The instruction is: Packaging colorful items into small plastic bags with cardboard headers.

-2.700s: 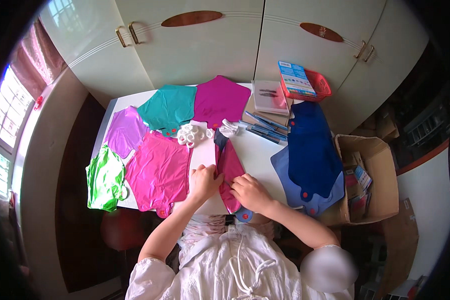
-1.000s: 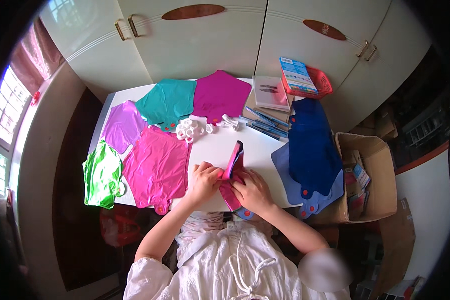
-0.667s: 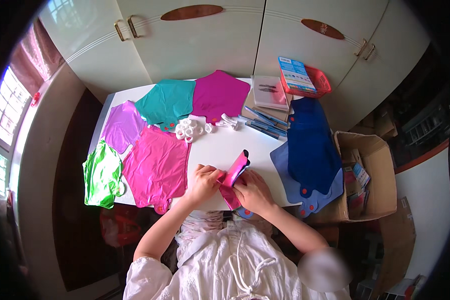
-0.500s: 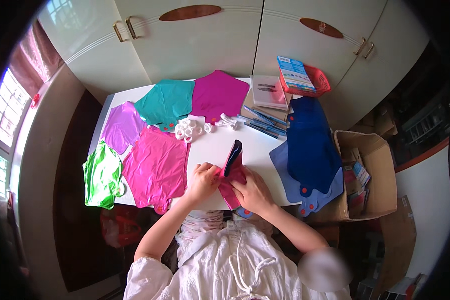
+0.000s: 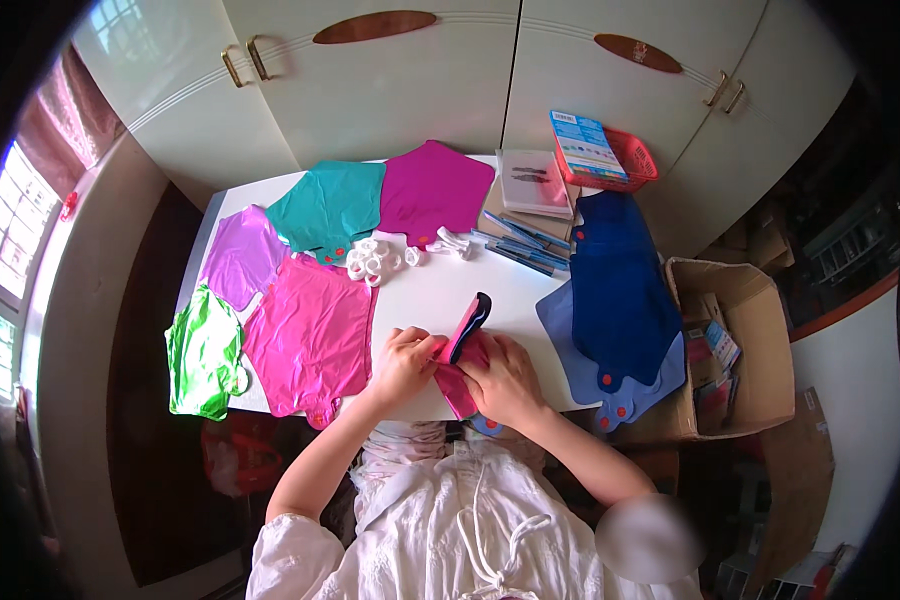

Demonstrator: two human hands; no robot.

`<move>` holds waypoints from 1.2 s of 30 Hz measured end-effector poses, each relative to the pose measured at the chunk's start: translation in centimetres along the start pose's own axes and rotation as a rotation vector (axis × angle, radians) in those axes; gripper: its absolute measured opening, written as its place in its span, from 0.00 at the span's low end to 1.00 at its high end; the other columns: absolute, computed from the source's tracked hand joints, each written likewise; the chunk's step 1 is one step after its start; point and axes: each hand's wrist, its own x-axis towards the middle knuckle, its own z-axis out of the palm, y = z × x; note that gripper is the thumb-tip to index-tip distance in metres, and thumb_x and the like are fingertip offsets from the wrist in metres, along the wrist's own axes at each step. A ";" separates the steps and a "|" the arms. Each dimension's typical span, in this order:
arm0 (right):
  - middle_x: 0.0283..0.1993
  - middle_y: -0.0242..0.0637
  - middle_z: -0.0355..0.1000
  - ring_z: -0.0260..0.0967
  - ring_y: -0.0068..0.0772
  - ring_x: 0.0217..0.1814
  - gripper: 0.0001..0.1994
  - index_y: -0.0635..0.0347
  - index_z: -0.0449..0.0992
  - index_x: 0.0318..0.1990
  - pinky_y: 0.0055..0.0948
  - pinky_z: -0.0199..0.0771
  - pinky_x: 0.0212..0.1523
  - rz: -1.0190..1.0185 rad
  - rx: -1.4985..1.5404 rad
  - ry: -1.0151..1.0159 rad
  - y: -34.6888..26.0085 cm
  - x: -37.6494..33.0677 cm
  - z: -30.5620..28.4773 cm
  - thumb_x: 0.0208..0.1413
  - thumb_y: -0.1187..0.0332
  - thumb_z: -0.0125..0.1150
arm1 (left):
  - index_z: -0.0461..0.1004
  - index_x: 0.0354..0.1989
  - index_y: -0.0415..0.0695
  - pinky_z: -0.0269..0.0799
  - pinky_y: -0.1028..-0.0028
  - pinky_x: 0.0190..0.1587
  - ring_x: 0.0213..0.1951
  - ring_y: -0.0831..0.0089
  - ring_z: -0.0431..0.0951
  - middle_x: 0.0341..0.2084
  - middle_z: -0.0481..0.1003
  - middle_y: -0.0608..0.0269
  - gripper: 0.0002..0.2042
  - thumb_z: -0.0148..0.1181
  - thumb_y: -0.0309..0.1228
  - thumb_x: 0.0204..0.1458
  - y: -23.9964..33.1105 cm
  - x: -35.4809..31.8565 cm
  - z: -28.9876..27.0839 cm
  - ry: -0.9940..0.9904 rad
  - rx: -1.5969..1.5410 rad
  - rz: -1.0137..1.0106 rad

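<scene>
At the table's front edge, my left hand (image 5: 406, 366) and my right hand (image 5: 508, 382) are both closed on a folded, shiny pink foil piece (image 5: 457, 393). Its upper end stands up between my hands, bent over and showing a glossy dark face. Pink material runs down between my palms. My left fingers pinch its left side; my right fingers and thumb wrap its right side. On the table to the left lies a large flat pink foil piece (image 5: 310, 340) with a tabbed end. Part of what my fingers cover is hidden.
Flat foil pieces in green (image 5: 205, 350), lilac (image 5: 242, 255), teal (image 5: 330, 210) and magenta (image 5: 438, 190) ring the white table (image 5: 410, 300). White rings (image 5: 373, 262) and blue pen-like sticks (image 5: 525, 245) lie mid-table. Dark blue pieces (image 5: 625, 310), a red basket (image 5: 635, 160) and a cardboard box (image 5: 760, 350) stand right.
The folded piece's upper end has tipped to the right and bent over more. My right fingers have curled further round it; my left hand stays nearly in place.
</scene>
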 end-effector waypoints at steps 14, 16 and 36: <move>0.61 0.44 0.61 0.54 0.46 0.64 0.28 0.56 0.67 0.57 0.45 0.54 0.61 0.069 0.134 -0.080 1.2 -1.8 0.4 0.48 0.55 0.59 | 0.77 0.47 0.49 0.64 0.70 0.47 0.49 0.74 0.74 0.44 0.77 0.69 0.19 0.59 0.28 0.42 -0.2 0.0 -1.2 -0.121 0.145 0.288; 0.65 0.46 0.56 0.45 0.47 0.70 0.32 0.57 0.64 0.60 0.45 0.49 0.65 0.064 0.156 -0.220 1.7 -1.9 -0.4 0.48 0.53 0.60 | 0.75 0.49 0.49 0.64 0.68 0.49 0.52 0.73 0.73 0.47 0.76 0.68 0.19 0.57 0.30 0.45 0.0 -0.1 -1.5 -0.173 0.223 0.314; 0.55 0.35 0.72 0.67 0.28 0.60 0.16 0.54 0.76 0.50 0.33 0.64 0.63 -0.603 0.167 -0.218 6.3 3.0 -1.0 0.53 0.70 0.51 | 0.72 0.54 0.49 0.54 0.60 0.63 0.64 0.69 0.62 0.55 0.71 0.69 0.19 0.51 0.33 0.53 0.7 -0.7 -2.7 -0.330 0.315 0.293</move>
